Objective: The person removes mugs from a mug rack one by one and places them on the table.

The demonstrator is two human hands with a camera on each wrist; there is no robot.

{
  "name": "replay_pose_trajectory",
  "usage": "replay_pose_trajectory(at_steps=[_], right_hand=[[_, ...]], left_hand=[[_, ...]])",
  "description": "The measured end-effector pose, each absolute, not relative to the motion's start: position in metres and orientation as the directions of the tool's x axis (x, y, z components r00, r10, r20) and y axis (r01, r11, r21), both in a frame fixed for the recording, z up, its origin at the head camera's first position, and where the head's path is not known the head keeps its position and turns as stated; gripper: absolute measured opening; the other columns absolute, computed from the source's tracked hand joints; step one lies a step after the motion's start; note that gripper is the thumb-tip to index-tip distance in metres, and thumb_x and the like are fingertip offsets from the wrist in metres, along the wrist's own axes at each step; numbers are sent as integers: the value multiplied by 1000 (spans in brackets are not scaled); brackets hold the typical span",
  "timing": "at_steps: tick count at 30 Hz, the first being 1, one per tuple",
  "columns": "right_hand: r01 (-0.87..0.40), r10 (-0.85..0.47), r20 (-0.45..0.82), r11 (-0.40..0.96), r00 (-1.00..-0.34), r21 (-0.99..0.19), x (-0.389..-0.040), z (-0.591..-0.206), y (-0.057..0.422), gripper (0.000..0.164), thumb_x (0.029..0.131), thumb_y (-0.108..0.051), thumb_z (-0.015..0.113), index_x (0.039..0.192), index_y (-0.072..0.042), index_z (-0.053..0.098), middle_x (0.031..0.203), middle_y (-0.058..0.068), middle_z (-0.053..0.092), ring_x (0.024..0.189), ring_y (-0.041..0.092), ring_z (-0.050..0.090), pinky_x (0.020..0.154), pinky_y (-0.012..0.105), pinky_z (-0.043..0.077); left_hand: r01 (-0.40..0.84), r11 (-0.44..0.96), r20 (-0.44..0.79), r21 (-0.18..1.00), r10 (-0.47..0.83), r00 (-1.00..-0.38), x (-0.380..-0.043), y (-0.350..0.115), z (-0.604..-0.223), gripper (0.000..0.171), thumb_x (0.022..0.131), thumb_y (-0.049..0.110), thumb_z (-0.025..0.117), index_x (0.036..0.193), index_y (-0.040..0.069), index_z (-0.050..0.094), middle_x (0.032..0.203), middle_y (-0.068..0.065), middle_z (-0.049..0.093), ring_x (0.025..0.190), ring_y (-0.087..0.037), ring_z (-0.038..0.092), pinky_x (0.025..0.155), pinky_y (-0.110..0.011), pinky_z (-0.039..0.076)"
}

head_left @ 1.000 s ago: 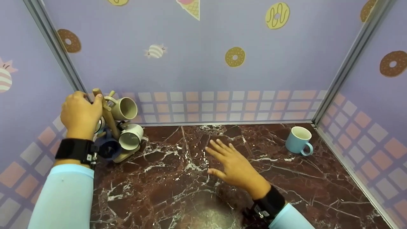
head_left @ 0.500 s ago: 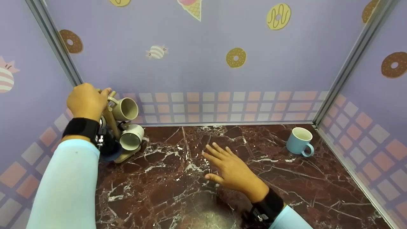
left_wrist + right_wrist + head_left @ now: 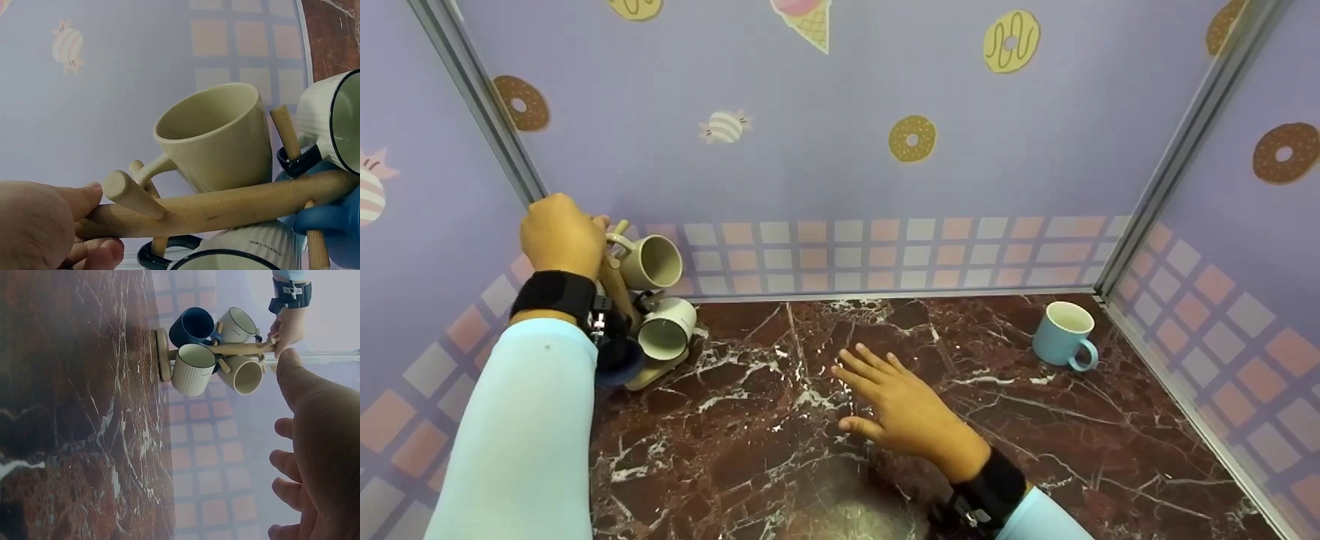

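At the left of the head view, my left hand (image 3: 561, 238) grips the top of a wooden mug tree (image 3: 236, 212), thumb on one side of the post and fingers curled round the other. Hanging from its pegs are a beige mug (image 3: 225, 152), a ribbed white mug with a dark rim (image 3: 193, 377), a second white mug (image 3: 236, 326) and a dark blue mug (image 3: 194, 325). My right hand (image 3: 911, 416) is held over the middle of the table with fingers spread and straight, holding nothing.
A light blue mug (image 3: 1057, 341) stands upright at the table's back right, handle toward the front right. Patterned purple walls (image 3: 840, 187) enclose the dark red marbled tabletop (image 3: 750, 450) at the back and both sides. The mug tree's round base (image 3: 163, 354) rests near the back left corner.
My left hand has shifted right and slightly up, closing over the post's top end, which showed beside the thumb earlier. My right hand has drifted slightly left and toward me.
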State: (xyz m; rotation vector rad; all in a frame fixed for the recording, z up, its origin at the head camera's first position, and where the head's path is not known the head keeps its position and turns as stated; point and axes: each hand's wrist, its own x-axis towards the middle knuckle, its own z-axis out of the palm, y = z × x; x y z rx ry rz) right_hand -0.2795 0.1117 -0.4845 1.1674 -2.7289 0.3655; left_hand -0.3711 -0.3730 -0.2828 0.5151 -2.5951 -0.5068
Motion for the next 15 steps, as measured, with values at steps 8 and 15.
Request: replay_pose_trajectory(at_steps=[8, 15], right_hand=[[-734, -694, 246, 660, -677, -158, -281, -483, 113, 87, 109, -81, 41, 179, -29, 36, 189, -4, 23, 177, 29, 23, 140, 67, 26], [-731, -692, 238, 659, -681, -175, -281, -483, 113, 83, 110, -75, 49, 179, -32, 35, 189, -5, 23, 178, 27, 22, 141, 66, 25]], left_hand=[[-229, 867, 360, 442, -406, -840, -368, -375, -284, 50, 112, 27, 70, 124, -22, 73, 127, -47, 70, 117, -66, 68, 98, -71, 61], [-191, 877, 378, 442, -375, -846, -368, -376, -283, 47, 110, 24, 72, 122, -21, 75, 126, -47, 71, 117, -66, 68, 98, -72, 60]])
